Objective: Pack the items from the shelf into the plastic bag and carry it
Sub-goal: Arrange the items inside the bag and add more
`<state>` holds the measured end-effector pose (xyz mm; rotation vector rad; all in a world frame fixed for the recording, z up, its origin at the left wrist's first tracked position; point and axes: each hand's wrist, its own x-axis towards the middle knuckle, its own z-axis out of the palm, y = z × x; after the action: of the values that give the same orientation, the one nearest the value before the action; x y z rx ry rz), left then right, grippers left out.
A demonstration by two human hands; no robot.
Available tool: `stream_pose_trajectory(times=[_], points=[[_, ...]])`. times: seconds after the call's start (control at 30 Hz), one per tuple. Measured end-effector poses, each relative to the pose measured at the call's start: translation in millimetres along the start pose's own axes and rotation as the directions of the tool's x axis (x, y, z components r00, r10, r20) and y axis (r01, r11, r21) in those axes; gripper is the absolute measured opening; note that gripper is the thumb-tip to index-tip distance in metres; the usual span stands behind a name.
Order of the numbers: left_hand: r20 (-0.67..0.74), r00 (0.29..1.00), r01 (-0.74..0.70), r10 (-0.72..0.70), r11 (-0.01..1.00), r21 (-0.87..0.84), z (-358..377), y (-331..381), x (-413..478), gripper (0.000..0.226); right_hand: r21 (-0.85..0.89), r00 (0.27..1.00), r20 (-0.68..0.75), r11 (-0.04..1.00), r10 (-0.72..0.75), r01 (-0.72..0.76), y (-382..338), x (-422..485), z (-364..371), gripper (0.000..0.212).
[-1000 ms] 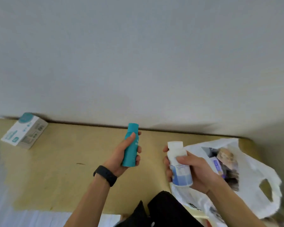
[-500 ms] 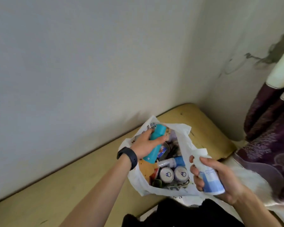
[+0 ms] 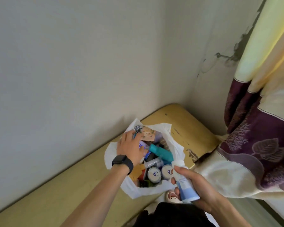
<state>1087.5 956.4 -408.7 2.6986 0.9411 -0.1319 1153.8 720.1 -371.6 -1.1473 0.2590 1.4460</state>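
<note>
Bag mouth wide open here. The plastic bag (image 3: 176, 149) sits on the yellow shelf (image 3: 56, 194), back against the wall (image 3: 72, 63), and its near rim reaches the shelf's front edge. The left hand (image 3: 129, 148), black band (image 3: 122, 162) at the wrist, is in over the left rim. Its fingers are stretched out flat across the packed things towards the far rim, and they grasp nothing that I can see. The teal bottle (image 3: 161, 151) lies tilted on top of the pile, just beside that hand, and two round white caps (image 3: 154, 174) show below it. The right hand (image 3: 202, 189) is wrapped firmly round the white-and-blue bottle (image 3: 185, 184), whose cap points up at the bag's near right rim, just outside the mouth. There is a pocket of room inside, between the teal bottle and the right wall of the bag. The shelf's rounded corner and chipped front edge lie just right of the bag. The purple-and-cream curtain (image 3: 261, 145) crowds that side, draped against the corner. Leftward, the shelf top runs on along the wall.
</note>
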Motion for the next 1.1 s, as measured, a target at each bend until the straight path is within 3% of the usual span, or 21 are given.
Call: stream_pose_trajectory(times=[0.03, 0.1, 0.17, 0.23, 0.4, 0.53, 0.67, 0.73, 0.8, 0.93, 1.03, 1.1], points=[[0.007, 1.0, -0.021, 0.02, 0.987, 0.157, -7.3, -8.0, -6.1, 0.052, -0.011, 1.0, -0.011, 1.0, 0.007, -0.007, 1.3, 4.3, 1.1, 0.036], [0.152, 0.983, 0.056, -0.103, 0.957, 0.284, -18.8, -26.0, -19.6, 0.058, -0.036, 0.999, -0.033, 0.999, 0.029, -0.03, 3.5, 14.1, 5.8, 0.034], [0.302, 0.911, 0.214, -0.282, 0.947, 0.239, -27.8, -41.7, -32.1, 0.054, -0.066, 0.996, -0.055, 0.995, 0.071, -0.075, 6.4, 27.6, 12.8, 0.034], [0.395, 0.854, 0.312, -0.34, 0.94, 0.136, -36.8, -52.8, -42.3, 0.04, -0.087, 0.993, -0.054, 0.99, 0.11, -0.114, 7.3, 41.5, 21.0, 0.032], [0.317, 0.868, 0.42, -0.383, 0.906, -0.057, -51.0, -82.6, -60.3, 0.04, -0.222, 0.991, -0.022, 0.965, 0.134, -0.136, 4.6, 90.4, 51.0, 0.026], [0.272, 0.899, 0.387, -0.343, 0.913, -0.129, -55.4, -85.6, -63.1, 0.043, -0.392, 0.994, -0.025, 0.913, 0.11, -0.111, 6.2, 134.9, 83.3, 0.028], [0.246, 0.922, 0.358, -0.299, 0.901, -0.244, -49.5, -87.1, -62.1, 0.044, -0.42, 0.995, 0.026, 0.904, 0.1, -0.08, 5.6, 161.5, 113.1, 0.028], [0.25, 0.924, 0.357, -0.289, 0.885, -0.298, -49.7, -89.2, -61.5, 0.047, -0.493, 0.999, 0.036, 0.87, 0.026, -0.004, 9.9, 175.1, 114.7, 0.037], [0.258, 0.928, 0.344, -0.268, 0.882, -0.322, -49.2, -91.7, -62.2, 0.045, -0.655, 0.995, 0.011, 0.751, -0.1, 0.083, 17.9, 187.4, 106.1, 0.045], [0.236, 0.944, 0.305, -0.23, 0.88, -0.363, -39.1, -103.1, -66.0, 0.044, -0.873, 0.933, -0.047, 0.468, -0.356, 0.134, 31.7, 156.6, 87.0, 0.022], [0.186, 0.956, 0.286, -0.225, 0.852, -0.438, -34.6, -107.7, -77.0, 0.042, -0.849, 0.919, -0.015, 0.491, -0.393, 0.196, 45.0, 123.8, 70.0, 0.015], [0.146, 0.958, 0.287, -0.247, 0.799, -0.528, -31.6, -106.8, -88.8, 0.05, -0.824, 0.916, 0.018, 0.513, -0.402, 0.241, 50.9, 100.3, 65.5, 0.022]])
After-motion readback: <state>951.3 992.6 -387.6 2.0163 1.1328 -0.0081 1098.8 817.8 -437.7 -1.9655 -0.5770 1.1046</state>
